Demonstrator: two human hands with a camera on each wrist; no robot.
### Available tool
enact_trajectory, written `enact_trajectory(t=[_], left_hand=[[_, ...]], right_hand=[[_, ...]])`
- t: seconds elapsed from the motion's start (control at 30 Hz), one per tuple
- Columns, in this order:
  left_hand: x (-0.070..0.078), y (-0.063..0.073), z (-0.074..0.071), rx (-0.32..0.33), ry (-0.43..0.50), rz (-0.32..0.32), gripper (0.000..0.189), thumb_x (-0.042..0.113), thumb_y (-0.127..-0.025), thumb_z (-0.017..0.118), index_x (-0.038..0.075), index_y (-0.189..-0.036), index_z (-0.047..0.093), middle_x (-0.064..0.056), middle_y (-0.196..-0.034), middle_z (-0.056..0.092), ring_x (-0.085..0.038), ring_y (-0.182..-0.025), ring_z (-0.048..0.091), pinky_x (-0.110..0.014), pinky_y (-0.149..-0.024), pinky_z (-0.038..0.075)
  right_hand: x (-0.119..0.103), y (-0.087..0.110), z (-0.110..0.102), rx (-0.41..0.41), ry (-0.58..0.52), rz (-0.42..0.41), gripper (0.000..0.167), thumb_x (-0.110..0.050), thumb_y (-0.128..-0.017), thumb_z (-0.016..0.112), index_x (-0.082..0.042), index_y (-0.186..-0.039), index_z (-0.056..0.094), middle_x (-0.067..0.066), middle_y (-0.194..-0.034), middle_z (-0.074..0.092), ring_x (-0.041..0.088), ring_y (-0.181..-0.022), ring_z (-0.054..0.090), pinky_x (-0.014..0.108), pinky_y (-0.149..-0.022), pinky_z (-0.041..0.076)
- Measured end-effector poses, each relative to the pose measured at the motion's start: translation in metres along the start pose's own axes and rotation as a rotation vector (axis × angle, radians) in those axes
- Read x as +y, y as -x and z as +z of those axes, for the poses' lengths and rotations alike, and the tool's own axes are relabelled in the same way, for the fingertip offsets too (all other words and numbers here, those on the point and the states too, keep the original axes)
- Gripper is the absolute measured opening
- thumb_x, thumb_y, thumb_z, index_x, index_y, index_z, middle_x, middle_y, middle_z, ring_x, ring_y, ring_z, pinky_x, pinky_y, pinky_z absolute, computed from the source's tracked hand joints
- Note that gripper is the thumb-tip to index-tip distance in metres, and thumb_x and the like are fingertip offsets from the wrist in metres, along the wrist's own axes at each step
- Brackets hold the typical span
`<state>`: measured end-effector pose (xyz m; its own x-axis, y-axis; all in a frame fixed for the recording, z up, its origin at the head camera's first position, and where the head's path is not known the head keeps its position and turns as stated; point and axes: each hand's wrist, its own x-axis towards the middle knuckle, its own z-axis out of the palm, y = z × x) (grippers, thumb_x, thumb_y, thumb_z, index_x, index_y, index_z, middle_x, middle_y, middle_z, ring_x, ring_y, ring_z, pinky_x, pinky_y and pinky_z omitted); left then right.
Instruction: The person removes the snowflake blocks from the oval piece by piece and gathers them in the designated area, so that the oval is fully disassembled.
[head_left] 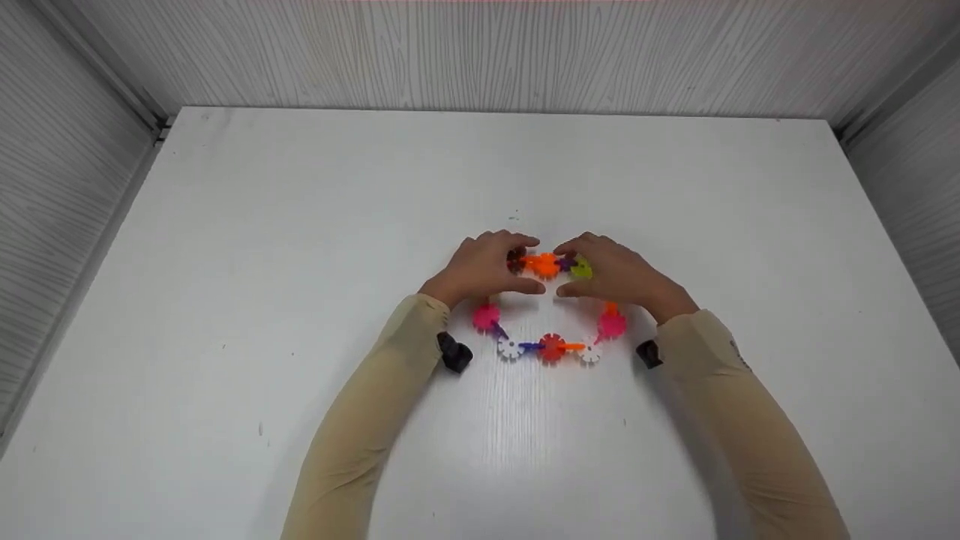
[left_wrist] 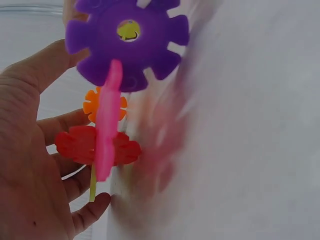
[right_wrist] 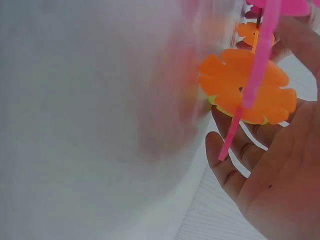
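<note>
Slotted plastic flower discs, joined edge to edge, form a ring on the table. Along its near side are a red disc [head_left: 552,348] and a white disc [head_left: 511,348]; an orange disc [head_left: 546,265] marks the far side. My left hand [head_left: 480,268] arches over the ring's left part, thumb inside and fingers outside, spread apart. Mirroring it, my right hand [head_left: 615,271] spans the right part beside a yellow-green disc [head_left: 581,268]. Both palms hide discs from the head view. The left wrist view shows a purple disc [left_wrist: 100,45]; the right wrist view, an orange one [right_wrist: 220,80].
The white table [head_left: 300,187] carries a few small dark marks. Wood-grain panels [head_left: 480,56] stand behind it and at both sides. A black wrist camera [head_left: 454,352] sits on the left sleeve, another black camera [head_left: 649,353] on the right.
</note>
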<state>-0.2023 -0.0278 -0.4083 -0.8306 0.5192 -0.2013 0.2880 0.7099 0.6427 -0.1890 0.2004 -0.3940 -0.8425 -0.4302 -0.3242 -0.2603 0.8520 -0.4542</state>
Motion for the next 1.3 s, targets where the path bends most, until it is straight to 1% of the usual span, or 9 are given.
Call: enact_trajectory(t=[0.1,0.2,0.27,0.4,0.53,0.77,0.97,1.13,1.3], left_hand=[[-0.001,-0.002,0.000,-0.015,0.034,-0.014,0.065,0.053,-0.079,0.072,0.023,-0.135,0.056,0.001,-0.117,0.062,-0.016,-0.106,0.054,-0.040,-0.099,0.041],[-0.002,-0.004,0.001,-0.026,0.064,-0.031,0.059,0.049,-0.080,0.073,0.022,-0.130,0.060,0.001,-0.108,0.063,-0.016,-0.099,0.054,-0.035,-0.092,0.043],[-0.003,-0.005,0.001,-0.028,0.069,-0.035,0.055,0.047,-0.081,0.073,0.021,-0.128,0.061,0.001,-0.106,0.063,-0.016,-0.098,0.054,-0.035,-0.091,0.043],[-0.004,-0.008,0.002,-0.024,0.063,-0.027,0.048,0.043,-0.082,0.073,0.021,-0.124,0.063,0.001,-0.105,0.063,-0.016,-0.098,0.054,-0.034,-0.092,0.042],[-0.003,-0.009,0.004,-0.023,0.049,-0.021,0.044,0.037,-0.084,0.072,0.019,-0.123,0.065,0.000,-0.106,0.065,-0.017,-0.097,0.056,-0.034,-0.093,0.044],[0.000,-0.011,0.004,-0.025,0.021,-0.046,0.035,0.029,-0.088,0.069,0.015,-0.120,0.066,-0.002,-0.111,0.065,-0.020,-0.099,0.055,-0.035,-0.098,0.043],[-0.001,-0.012,0.003,-0.022,0.013,-0.048,0.029,0.029,-0.090,0.066,0.014,-0.115,0.068,-0.002,-0.107,0.065,-0.020,-0.096,0.054,-0.034,-0.096,0.044],[-0.004,-0.014,0.004,-0.010,0.009,-0.026,0.024,0.029,-0.092,0.062,0.016,-0.110,0.070,-0.002,-0.105,0.067,-0.019,-0.093,0.056,-0.034,-0.092,0.046],[-0.003,-0.015,0.003,0.015,-0.016,-0.035,0.022,0.030,-0.093,0.059,0.018,-0.109,0.070,-0.001,-0.106,0.068,-0.018,-0.093,0.057,-0.035,-0.090,0.047]], right_hand=[[0.001,-0.002,0.000,0.030,0.041,-0.006,0.052,-0.037,-0.087,0.070,-0.013,-0.131,0.057,0.010,-0.131,0.053,0.031,-0.124,0.047,0.051,-0.107,0.038],[0.002,-0.003,0.000,0.049,0.043,-0.008,0.041,-0.032,-0.089,0.068,-0.013,-0.124,0.062,0.010,-0.128,0.054,0.030,-0.121,0.049,0.049,-0.107,0.039],[0.003,-0.003,0.001,0.057,0.037,-0.014,0.036,-0.030,-0.090,0.067,-0.013,-0.122,0.064,0.009,-0.125,0.056,0.030,-0.118,0.051,0.048,-0.105,0.040],[0.004,-0.005,0.002,0.058,0.030,-0.025,0.030,-0.026,-0.092,0.064,-0.011,-0.119,0.066,0.008,-0.120,0.060,0.028,-0.111,0.054,0.047,-0.102,0.043],[0.004,-0.006,0.002,0.049,0.026,-0.029,0.028,-0.025,-0.093,0.062,-0.009,-0.116,0.066,0.009,-0.118,0.062,0.028,-0.109,0.055,0.046,-0.100,0.045],[0.002,-0.010,0.002,0.057,0.016,-0.033,0.025,-0.023,-0.094,0.059,-0.008,-0.111,0.069,0.010,-0.112,0.064,0.028,-0.103,0.058,0.045,-0.098,0.047],[0.001,-0.010,0.002,0.069,-0.008,-0.023,0.023,-0.023,-0.095,0.059,-0.008,-0.110,0.069,0.010,-0.110,0.066,0.028,-0.101,0.058,0.045,-0.097,0.047],[-0.002,-0.008,0.002,0.065,-0.006,0.020,0.023,-0.022,-0.095,0.058,-0.008,-0.111,0.067,0.011,-0.109,0.066,0.029,-0.099,0.058,0.046,-0.097,0.047],[-0.004,-0.009,0.001,0.073,0.021,0.025,0.020,-0.022,-0.095,0.057,-0.008,-0.106,0.066,0.009,-0.103,0.066,0.027,-0.092,0.058,0.044,-0.092,0.049]])
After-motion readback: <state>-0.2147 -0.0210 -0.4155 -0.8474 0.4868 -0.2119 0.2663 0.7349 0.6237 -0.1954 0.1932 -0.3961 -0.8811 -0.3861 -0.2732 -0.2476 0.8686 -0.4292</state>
